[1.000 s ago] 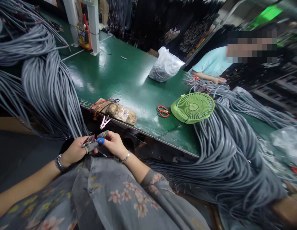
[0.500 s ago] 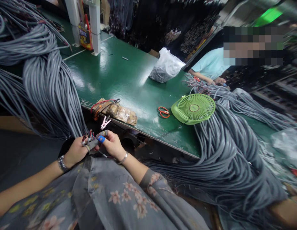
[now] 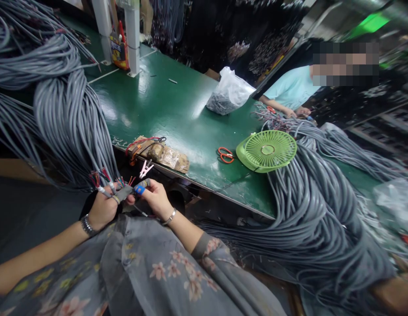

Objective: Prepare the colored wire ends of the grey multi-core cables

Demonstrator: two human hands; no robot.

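My left hand point(image 3: 103, 207), with a metal watch at the wrist, is closed around several grey cables point(image 3: 107, 192). Their stripped ends fan out above the fingers in red, green and dark wires point(image 3: 106, 174). Close beside it, my right hand point(image 3: 155, 199) has its fingers pinched together near the left fingertips, with a blue wrap point(image 3: 139, 190) on the thumb and a greyish wrap at the index finger. What those fingers pinch is too small to make out. A pale pink clip point(image 3: 145, 169) is just above the right hand, by the table edge.
On the green table point(image 3: 177, 109) lie a taped wooden block point(image 3: 169, 156), orange-handled scissors point(image 3: 226, 155), a green fan point(image 3: 268, 149) and a plastic bag point(image 3: 228, 92). Grey cable bundles hang left point(image 3: 69, 109) and right point(image 3: 309, 202). Across the table, a person point(image 3: 291, 90) handles cables.
My left hand has turned slightly, so the coloured wire ends now spread out above it. My right hand stays about where it was, fingers still pinched.
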